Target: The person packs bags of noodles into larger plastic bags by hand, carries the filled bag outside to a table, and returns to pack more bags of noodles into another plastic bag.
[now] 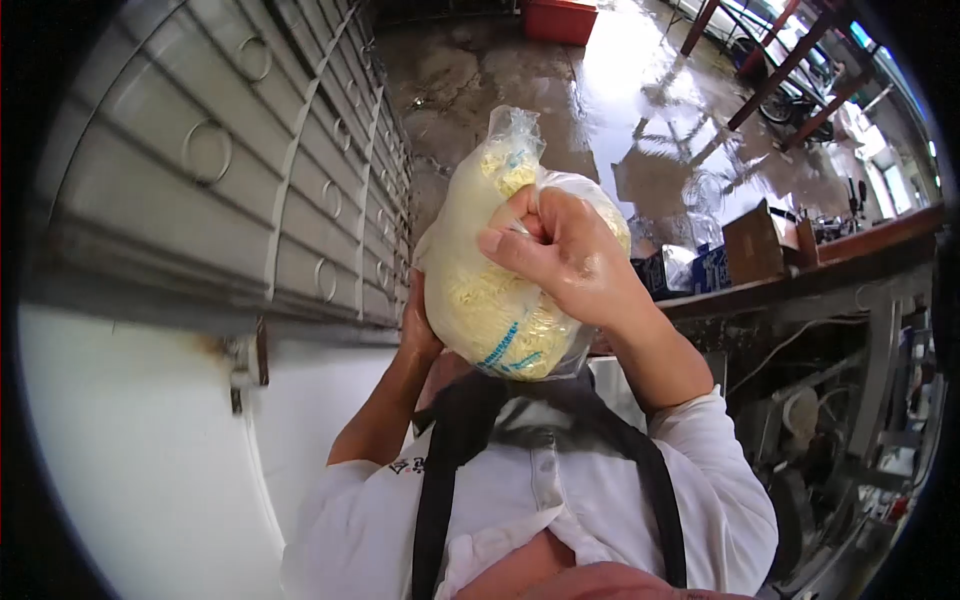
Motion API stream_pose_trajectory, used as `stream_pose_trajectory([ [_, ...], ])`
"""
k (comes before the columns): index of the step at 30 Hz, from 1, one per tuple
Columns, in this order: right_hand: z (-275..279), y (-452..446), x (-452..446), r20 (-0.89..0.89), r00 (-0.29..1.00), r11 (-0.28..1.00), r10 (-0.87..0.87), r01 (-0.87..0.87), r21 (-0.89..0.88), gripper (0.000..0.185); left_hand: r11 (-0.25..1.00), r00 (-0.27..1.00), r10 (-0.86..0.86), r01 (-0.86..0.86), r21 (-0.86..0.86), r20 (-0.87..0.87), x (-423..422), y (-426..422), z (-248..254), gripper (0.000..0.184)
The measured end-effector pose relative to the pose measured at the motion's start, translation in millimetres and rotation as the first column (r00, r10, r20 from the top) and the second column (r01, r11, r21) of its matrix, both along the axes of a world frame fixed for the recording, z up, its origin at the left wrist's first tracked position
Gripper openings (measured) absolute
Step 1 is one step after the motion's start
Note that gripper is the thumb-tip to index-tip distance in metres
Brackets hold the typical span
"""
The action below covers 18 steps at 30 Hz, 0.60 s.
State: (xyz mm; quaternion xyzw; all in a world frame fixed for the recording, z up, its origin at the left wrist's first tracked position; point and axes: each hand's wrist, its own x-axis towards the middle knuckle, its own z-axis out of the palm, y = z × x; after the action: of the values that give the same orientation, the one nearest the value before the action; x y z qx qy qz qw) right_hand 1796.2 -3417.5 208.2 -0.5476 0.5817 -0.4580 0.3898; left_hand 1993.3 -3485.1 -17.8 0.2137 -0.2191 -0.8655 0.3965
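A clear plastic bag (500,295) filled with pale yellow, crumbly or noodle-like pieces is held up in front of my chest. Blue print shows near its lower edge, and the bag's gathered end points away from me. My right hand (560,245) lies over the top, its fingers curled closed on the plastic. At the bag's left side is my left hand (418,315), touching it from the side and below; most of its fingers are hidden behind the bag.
A metal lattice gate (225,150) with rings stands at the left, above a white panel (150,430). The floor (450,90) looks wet. A red bin (560,20) is at the far end. At the right are a cardboard box (757,245), a ledge (880,238) and machinery.
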Motion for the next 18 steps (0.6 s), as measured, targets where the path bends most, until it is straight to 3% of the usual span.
stream_pose_trajectory([
  [2, -2.8, -68.5, -41.4, -0.040, 0.999, 1.000, 0.014, -0.015, -0.017, 0.028, 0.998, 0.994, -0.042, 0.036, -0.061, -0.105, -43.8, -68.4, 5.6, 0.073],
  [5, -2.0, -141.5, -96.7, -0.026, 0.999, 0.999, 0.046, -0.046, -0.012, 0.028, 0.985, 0.997, 0.046, -0.034, -0.168, 0.067, -97.0, -137.8, -2.4, 0.076],
  [10, -7.5, -287.0, -178.6, 0.009, 0.998, 0.996, 0.061, -0.060, -0.062, 0.026, 0.952, 0.985, 0.069, -0.017, -0.305, 0.160, -175.7, -288.4, -10.4, 0.074],
  [13, -36.3, -384.7, -228.9, -0.043, 0.996, 0.990, 0.073, -0.077, -0.119, 0.025, 0.960, 0.992, 0.041, -0.005, -0.280, 0.123, -221.9, -387.6, -37.0, 0.074],
  [17, -91.1, -529.9, -288.6, 0.147, 0.985, 0.967, 0.088, -0.049, -0.250, 0.024, 0.984, 1.000, 0.005, 0.000, -0.181, 0.029, -284.5, -547.5, -104.9, 0.074],
  [18, -111.3, -564.0, -308.8, 0.104, 0.991, 0.962, 0.083, -0.053, -0.267, 0.024, 0.989, 1.000, -0.010, 0.009, -0.151, -0.005, -304.8, -591.6, -123.7, 0.074],
])
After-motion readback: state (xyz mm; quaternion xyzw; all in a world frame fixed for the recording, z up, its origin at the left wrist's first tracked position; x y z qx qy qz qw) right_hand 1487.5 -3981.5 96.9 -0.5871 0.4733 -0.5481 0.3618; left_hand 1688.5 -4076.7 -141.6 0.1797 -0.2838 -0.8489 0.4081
